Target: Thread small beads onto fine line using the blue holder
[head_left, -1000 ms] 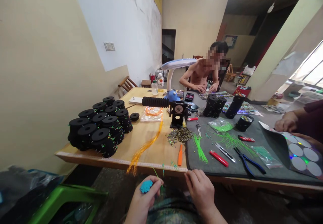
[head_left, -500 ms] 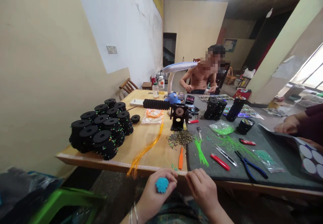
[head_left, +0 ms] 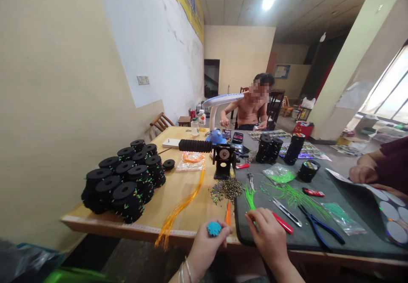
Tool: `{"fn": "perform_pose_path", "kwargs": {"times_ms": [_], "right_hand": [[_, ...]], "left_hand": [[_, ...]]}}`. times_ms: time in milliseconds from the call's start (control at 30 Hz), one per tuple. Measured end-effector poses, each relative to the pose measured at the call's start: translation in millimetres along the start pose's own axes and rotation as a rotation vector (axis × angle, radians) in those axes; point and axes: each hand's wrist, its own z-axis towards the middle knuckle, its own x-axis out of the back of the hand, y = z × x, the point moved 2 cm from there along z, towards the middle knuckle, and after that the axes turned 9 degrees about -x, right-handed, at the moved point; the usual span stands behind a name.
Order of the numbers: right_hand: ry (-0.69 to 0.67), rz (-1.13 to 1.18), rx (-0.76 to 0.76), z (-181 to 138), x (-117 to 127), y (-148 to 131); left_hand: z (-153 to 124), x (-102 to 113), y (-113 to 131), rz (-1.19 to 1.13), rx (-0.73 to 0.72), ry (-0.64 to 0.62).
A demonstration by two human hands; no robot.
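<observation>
Left hand clasps a turquoise bundle, underside hidden; right hand apart, at green strands — grip unclear.

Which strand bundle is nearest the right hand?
The narrow green bundle by the right hand; the loose green strands and long orange bundle lie farther off.

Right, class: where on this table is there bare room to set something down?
The widest free patch is bare wood between the black spools and the orange strands. A smaller one lies between those strands and the pile of small pieces. It is crowded around the right hand: green strands, red tool, silver tool.
</observation>
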Motion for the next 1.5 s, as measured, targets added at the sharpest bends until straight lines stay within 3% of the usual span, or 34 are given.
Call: {"fn": "perform_pose_path", "kwargs": {"times_ms": [133,267,400,567,900,1233,1333,1500], "right_hand": [[-0.136,0.361,-0.382,-13.8,-17.5,7.0],[-0.248,0.716,-0.665,-20.0,-35.1,-7.5],[-0.292,0.997,-0.878,-14.9,-46.9,-21.9],[-0.271,1.179,-1.014,-14.2,-56.7,-29.5],[-0.277,1.269,-1.135,-8.6,-60.4,-42.0],[-0.391,1.333,-1.012,-5.3,-58.1,-41.2],[-0.491,1.336,-0.978,-3.3,-56.7,-36.0],[-0.689,1.141,-0.900,-1.5,-62.0,-29.5]], "left_hand": [[3.7,3.2,-9.3,-0.130,0.048,0.074],[5.8,3.1,-19.6,-0.184,0.061,0.090],[5.4,1.4,-22.5,-0.223,0.052,0.110],[3.4,1.5,-16.8,-0.242,0.058,0.152],[1.7,2.6,-14.0,-0.214,0.074,0.139],[3.3,8.5,-16.1,-0.239,0.052,0.130],[5.2,14.2,-7.6,-0.328,0.065,0.195],[15.0,19.7,-5.8,-0.532,0.179,0.228]]}}
